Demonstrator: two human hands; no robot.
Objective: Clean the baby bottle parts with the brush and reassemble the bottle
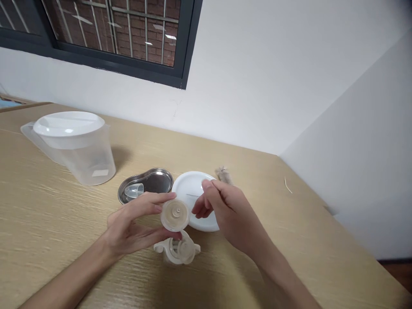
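Observation:
My left hand (pixel 138 223) grips a round translucent cup lid (pixel 175 216) by its rim, with a small nub at its centre turned toward me. Just to its right, my right hand (pixel 225 206) is closed in a pinch; what its fingers hold is hidden. A thin dark line (pixel 192 195) shows left of these fingers, over the white plate (pixel 183 182); whether they hold it I cannot tell. Below the lid stands a small clear cup (pixel 174 256) with two white handles, and a translucent round piece (pixel 186 250) at its top.
A kidney-shaped metal tray (pixel 157 181) holds a clear dome-shaped cap (pixel 133 190). At the left stands a lidded plastic pitcher (pixel 86 156). Beige bristly material (pixel 223 175) lies behind my right hand. A pale strip (pixel 287 185) is near the table's right edge, by the wall.

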